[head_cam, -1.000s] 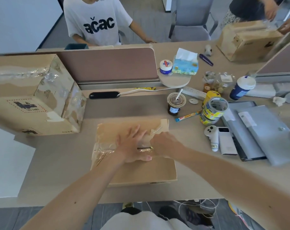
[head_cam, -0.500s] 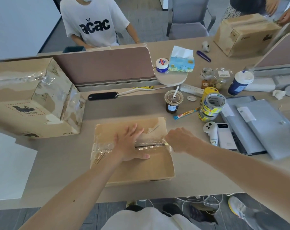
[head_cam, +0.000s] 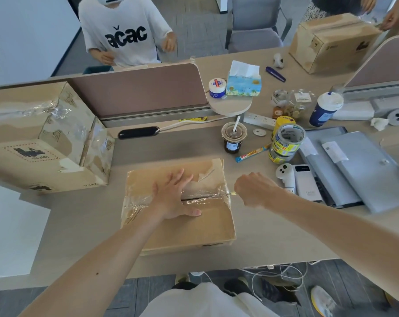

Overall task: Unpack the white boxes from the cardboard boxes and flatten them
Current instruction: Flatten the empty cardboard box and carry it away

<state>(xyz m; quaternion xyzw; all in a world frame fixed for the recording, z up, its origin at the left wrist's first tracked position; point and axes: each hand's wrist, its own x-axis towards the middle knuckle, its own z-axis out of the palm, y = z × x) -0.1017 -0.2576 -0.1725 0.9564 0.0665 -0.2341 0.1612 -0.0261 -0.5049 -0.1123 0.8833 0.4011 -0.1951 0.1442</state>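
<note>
A flat cardboard box (head_cam: pixel 194 232) lies on the desk in front of me, its top flaps covered in crinkled clear tape (head_cam: pixel 203 197). My left hand (head_cam: pixel 173 197) presses flat on the lid, fingers spread across the centre seam. My right hand (head_cam: pixel 254 191) is at the right end of that seam, fingers curled round a small thin tool (head_cam: pixel 231 192) whose tip touches the tape at the box's edge. A dark slit shows along the seam between my hands. No white boxes are visible.
A bigger taped cardboard box (head_cam: pixel 40 138) stands at the left, a third box (head_cam: pixel 331 42) at the far right. An iced coffee cup (head_cam: pixel 233 137), tape rolls (head_cam: pixel 285 143), a controller (head_cam: pixel 285 175), a power bank (head_cam: pixel 307 181) and grey laptops (head_cam: pixel 358 165) crowd the right. Behind the divider (head_cam: pixel 136 90) stands a person (head_cam: pixel 125 30).
My right hand has slid rightward along the seam, from beside my left hand to the box's right edge. My left hand stayed pressed on the lid.
</note>
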